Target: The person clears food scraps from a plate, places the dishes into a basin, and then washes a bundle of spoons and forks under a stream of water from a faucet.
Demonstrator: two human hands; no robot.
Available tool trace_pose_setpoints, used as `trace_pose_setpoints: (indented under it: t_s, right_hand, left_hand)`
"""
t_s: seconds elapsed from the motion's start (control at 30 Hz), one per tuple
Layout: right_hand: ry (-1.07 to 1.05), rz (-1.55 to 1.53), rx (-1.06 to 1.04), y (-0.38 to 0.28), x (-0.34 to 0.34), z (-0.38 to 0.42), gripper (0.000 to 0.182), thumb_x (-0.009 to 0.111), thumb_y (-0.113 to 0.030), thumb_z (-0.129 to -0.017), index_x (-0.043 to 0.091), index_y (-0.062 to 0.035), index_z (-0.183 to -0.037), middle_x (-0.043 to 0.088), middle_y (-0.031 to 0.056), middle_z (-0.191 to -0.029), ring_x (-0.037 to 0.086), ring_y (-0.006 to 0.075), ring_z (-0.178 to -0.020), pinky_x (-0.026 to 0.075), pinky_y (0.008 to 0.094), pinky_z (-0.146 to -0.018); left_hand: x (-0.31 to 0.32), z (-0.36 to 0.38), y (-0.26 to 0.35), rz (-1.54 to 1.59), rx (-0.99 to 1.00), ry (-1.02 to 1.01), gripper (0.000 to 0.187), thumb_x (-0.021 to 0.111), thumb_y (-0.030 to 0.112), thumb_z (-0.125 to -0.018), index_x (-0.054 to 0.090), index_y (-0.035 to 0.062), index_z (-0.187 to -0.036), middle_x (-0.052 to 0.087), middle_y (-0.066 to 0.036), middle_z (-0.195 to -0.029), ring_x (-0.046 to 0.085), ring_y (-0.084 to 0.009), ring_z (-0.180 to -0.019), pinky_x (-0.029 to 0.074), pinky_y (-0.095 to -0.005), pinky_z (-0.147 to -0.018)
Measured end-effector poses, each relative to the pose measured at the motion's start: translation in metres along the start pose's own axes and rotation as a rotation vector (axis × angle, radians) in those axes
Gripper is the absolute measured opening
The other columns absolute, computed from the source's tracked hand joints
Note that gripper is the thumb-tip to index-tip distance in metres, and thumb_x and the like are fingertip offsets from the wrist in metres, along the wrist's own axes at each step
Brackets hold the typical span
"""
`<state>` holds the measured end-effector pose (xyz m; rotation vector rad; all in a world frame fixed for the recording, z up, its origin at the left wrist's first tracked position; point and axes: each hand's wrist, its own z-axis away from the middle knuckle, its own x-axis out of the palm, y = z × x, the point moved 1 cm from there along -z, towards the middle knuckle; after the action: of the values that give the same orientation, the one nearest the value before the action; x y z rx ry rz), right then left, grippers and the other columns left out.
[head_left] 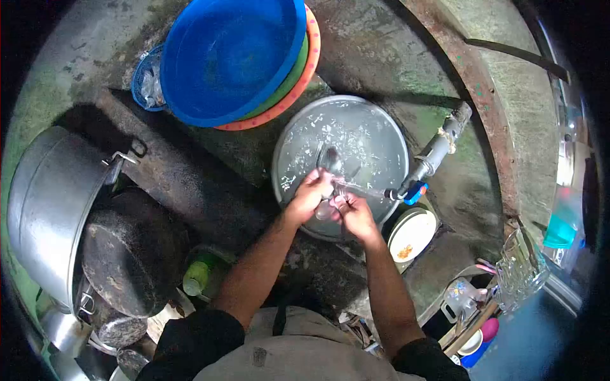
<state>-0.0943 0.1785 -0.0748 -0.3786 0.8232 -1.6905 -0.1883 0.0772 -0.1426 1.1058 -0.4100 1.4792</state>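
Observation:
Both hands are over a round metal basin (pixel 391 136) that holds water with white flecks on the surface. My left hand (pixel 309 197) is closed around metal spoons (pixel 330 159); one bowl points away from me beyond the fingers. Close beside it, my right hand (pixel 356 217) pinches the same cluster, where another spoon bowl (pixel 325 210) shows between the hands. A thin stream of water runs from the tap (pixel 397 193) onto the fingers. How many spoons there are, and which hand has which handle, I cannot make out.
A blue tub (pixel 232 57) is stacked on green and orange ones at the back. Plates (pixel 413 235), the top one with food scraps, stand right of the basin. A large metal pot (pixel 51 203) and a blackened pot (pixel 130 254) sit left. A green container (pixel 199 276) is near my left forearm.

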Motion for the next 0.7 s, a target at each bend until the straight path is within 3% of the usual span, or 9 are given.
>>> trace_pose_setpoints:
  t_s: [0.1, 0.17, 0.23, 0.3, 0.43, 0.5, 0.53, 0.67, 0.7]
  right_hand:
    - [0.005, 0.163, -0.120, 0.023, 0.004, 0.003, 0.026, 0.050, -0.025, -0.098, 0.061, -0.0034, -0.090, 0.059, 0.0007, -0.067, 0.053, 0.0095, -0.059, 0.045, 0.0277, -0.055]
    - [0.292, 0.484, -0.281, 0.038, 0.012, 0.003, 0.030, 0.052, -0.030, -0.096, 0.060, -0.0024, -0.088, 0.064, 0.0091, -0.072, 0.061, 0.0213, -0.062, 0.048, 0.0359, -0.060]
    - [0.386, 0.666, 0.018, -0.010, 0.031, 0.018, 0.025, 0.057, -0.027, -0.091, 0.059, -0.0025, -0.096, 0.064, 0.0223, -0.084, 0.061, 0.0436, -0.080, 0.049, 0.0479, -0.068]
    - [0.450, 0.742, -0.185, -0.007, 0.036, 0.018, 0.021, 0.060, -0.022, -0.088, 0.059, -0.0039, -0.099, 0.063, 0.0234, -0.087, 0.059, 0.0457, -0.080, 0.048, 0.0499, -0.069]
    - [0.348, 0.806, -0.268, -0.003, 0.027, 0.024, 0.021, 0.061, -0.027, -0.088, 0.061, -0.0059, -0.092, 0.064, 0.0196, -0.087, 0.063, 0.0377, -0.078, 0.050, 0.0460, -0.070]
    - [0.167, 0.328, -0.273, 0.005, 0.019, 0.026, 0.026, 0.067, -0.026, -0.085, 0.061, -0.0033, -0.096, 0.065, 0.0123, -0.083, 0.062, 0.0241, -0.075, 0.050, 0.0365, -0.072]
    - [0.115, 0.130, -0.062, 0.002, 0.013, 0.028, 0.025, 0.070, -0.020, -0.083, 0.061, -0.0016, -0.098, 0.062, 0.0032, -0.081, 0.056, 0.0124, -0.077, 0.047, 0.0285, -0.075]
    - [0.020, -0.127, -0.186, 0.023, 0.015, 0.023, 0.028, 0.070, -0.002, -0.080, 0.057, -0.0023, -0.104, 0.062, -0.0010, -0.084, 0.055, 0.0097, -0.080, 0.046, 0.0271, -0.077]
    - [-0.009, 0.035, -0.112, 0.011, 0.017, 0.026, 0.034, 0.069, 0.006, -0.078, 0.054, -0.0033, -0.108, 0.060, 0.0002, -0.094, 0.054, 0.0085, -0.087, 0.045, 0.0247, -0.079]
  left_hand:
    - [0.012, 0.001, 0.011, 0.088, 0.053, 0.117, 0.033, 0.041, 0.031, -0.100, 0.049, 0.0023, -0.114, 0.064, -0.015, -0.105, 0.064, -0.0219, -0.085, 0.055, -0.0360, -0.072]
    - [0.012, 0.005, 0.014, 0.142, -0.004, 0.056, 0.034, 0.042, 0.032, -0.100, 0.050, 0.0018, -0.115, 0.064, -0.015, -0.103, 0.063, -0.0222, -0.091, 0.052, -0.0359, -0.082]
    - [0.009, 0.003, 0.014, 0.010, -0.069, 0.051, 0.029, 0.051, 0.024, -0.097, 0.050, 0.0029, -0.117, 0.062, -0.013, -0.102, 0.062, -0.0205, -0.093, 0.051, -0.0339, -0.079]
    - [0.013, 0.007, 0.011, -0.014, 0.102, 0.093, 0.026, 0.053, 0.019, -0.096, 0.051, 0.0033, -0.117, 0.059, -0.008, -0.094, 0.060, -0.0172, -0.086, 0.050, -0.0312, -0.075]
    - [-0.001, 0.000, 0.021, 0.336, -0.018, 0.114, 0.024, 0.051, 0.017, -0.096, 0.055, 0.0058, -0.117, 0.052, -0.002, -0.083, 0.054, -0.0132, -0.076, 0.048, -0.0270, -0.072]
    - [0.005, 0.001, 0.019, 0.234, 0.045, 0.098, 0.034, 0.047, 0.022, -0.098, 0.048, 0.0096, -0.129, 0.053, -0.001, -0.080, 0.053, -0.0135, -0.071, 0.050, -0.0331, -0.070]
    - [0.009, 0.002, 0.019, 0.237, 0.043, 0.096, 0.034, 0.047, 0.022, -0.098, 0.048, 0.0096, -0.129, 0.053, -0.001, -0.080, 0.053, -0.0135, -0.071, 0.050, -0.0331, -0.070]
    - [0.019, 0.007, 0.027, -0.011, -0.049, 0.257, 0.038, 0.052, 0.038, -0.094, 0.058, 0.0080, -0.118, 0.053, 0.000, -0.074, 0.052, -0.0111, -0.066, 0.048, -0.0299, -0.064]
    - [0.017, 0.008, 0.027, 0.032, -0.018, 0.241, 0.038, 0.053, 0.039, -0.094, 0.059, 0.0073, -0.114, 0.053, 0.001, -0.074, 0.051, -0.0105, -0.066, 0.047, -0.0285, -0.063]
